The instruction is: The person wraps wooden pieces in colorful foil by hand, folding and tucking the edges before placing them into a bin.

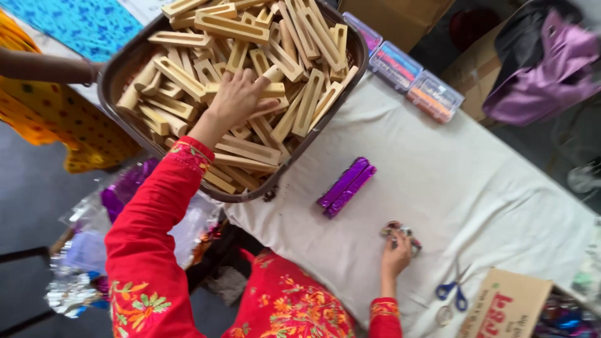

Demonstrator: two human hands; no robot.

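Reaching up and to the left, the left hand (235,100) lies on the heap of pale slotted wooden blocks (250,69) that fills the dark tray (109,78), at about eleven o'clock from the person's body. Its fingers (263,84) curl down around the end of one wooden block (273,74) near the middle of the heap, but whether they have truly closed on it or only rest against it I cannot tell. That block seems to run roughly from seven o'clock toward one o'clock, in line with the forearm in its red embroidered sleeve (156,206), so the hand meets it at its near end rather than across its length.

The right hand (395,253) sits well apart, low on the white cloth (476,181) at about one o'clock from the body, its fingers pressed on a small roll of tape (395,230). Between the two hands, just beside the tray's lower rim, lie two blocks wrapped in purple foil (346,186), side by side with their long axes pointing toward one o'clock. Blue-handled scissors (452,293) lie at four o'clock from the right hand, next to a cardboard box (507,303). Of the two hands, only the left is anywhere near the heap.
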